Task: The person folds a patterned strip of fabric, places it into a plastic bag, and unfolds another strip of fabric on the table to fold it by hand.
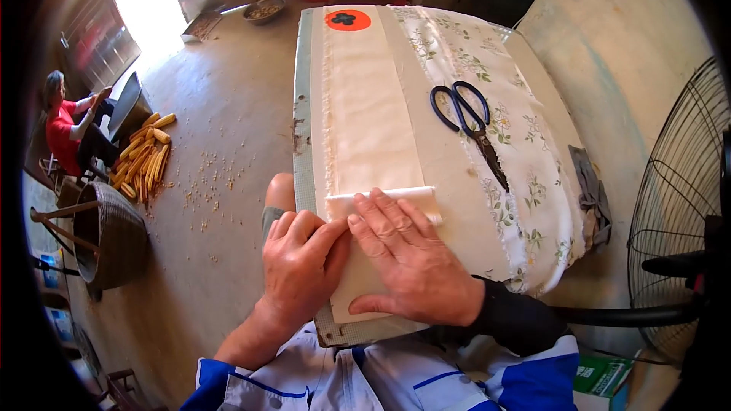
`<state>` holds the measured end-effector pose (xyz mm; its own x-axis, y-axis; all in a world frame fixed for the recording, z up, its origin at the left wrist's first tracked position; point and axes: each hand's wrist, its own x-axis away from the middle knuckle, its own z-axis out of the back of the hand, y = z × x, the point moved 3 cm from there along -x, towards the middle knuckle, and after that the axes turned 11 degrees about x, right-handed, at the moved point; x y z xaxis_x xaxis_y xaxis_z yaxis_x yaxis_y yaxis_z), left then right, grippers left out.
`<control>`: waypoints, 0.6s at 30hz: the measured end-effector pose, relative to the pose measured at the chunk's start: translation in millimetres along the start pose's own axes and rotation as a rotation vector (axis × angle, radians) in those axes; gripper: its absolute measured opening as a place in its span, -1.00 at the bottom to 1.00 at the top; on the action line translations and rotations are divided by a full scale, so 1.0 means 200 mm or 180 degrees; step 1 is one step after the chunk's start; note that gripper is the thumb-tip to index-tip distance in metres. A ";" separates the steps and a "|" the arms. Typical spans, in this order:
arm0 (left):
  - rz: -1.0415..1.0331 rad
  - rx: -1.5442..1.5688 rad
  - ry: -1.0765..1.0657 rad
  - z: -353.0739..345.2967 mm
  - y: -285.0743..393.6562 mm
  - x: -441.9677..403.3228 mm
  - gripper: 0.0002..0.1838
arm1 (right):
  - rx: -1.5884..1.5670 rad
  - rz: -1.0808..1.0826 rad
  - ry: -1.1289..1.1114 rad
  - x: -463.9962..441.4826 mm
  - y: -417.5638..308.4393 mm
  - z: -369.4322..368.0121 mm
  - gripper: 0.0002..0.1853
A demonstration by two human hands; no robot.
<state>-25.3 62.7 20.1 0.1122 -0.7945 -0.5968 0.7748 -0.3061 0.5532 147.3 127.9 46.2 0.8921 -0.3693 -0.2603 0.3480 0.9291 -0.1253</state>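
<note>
A long cream cloth strip [373, 122] with a frayed left edge lies lengthwise on the table [304, 129]. Its near end is folded or rolled over into a white band [415, 196]. My left hand [301, 255] is closed, thumb and finger pinching the left end of that band. Flat on the band and the table lies my right hand [415, 266], fingers stretched out and thumb apart. Black-handled scissors [472, 125] rest to the right, on white floral fabric [525, 144]. On the strip's far end sits an orange-red disc [348, 20] with a dark shape on it.
A standing fan [678, 221] is close on the right, beside the wall. Grey cloth [590, 194] hangs at the table's right edge. On the left floor are corn cobs [145, 156], scattered kernels and a basket [118, 236]. A seated person [72, 129] in red works there.
</note>
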 end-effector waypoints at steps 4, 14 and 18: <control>0.0024 -0.0035 -0.0037 0.01 0.00 0.00 -0.84 | -0.0037 -0.0075 -0.0376 0.01 0.05 -0.04 0.23; 0.0130 -0.0199 -0.0372 0.06 0.04 -0.04 -0.79 | 0.0421 -0.0393 -0.0646 0.11 0.20 -0.01 0.26; -0.0380 0.0134 -0.0297 0.11 0.20 -0.12 -0.69 | 0.0452 -0.0417 -0.0648 0.10 0.19 -0.02 0.22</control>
<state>-10.0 58.5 69.8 -0.0391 -0.7958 -0.6042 0.7523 -0.4214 0.5064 178.2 155.5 32.8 0.8714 -0.4879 -0.0511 0.4883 0.8727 -0.0061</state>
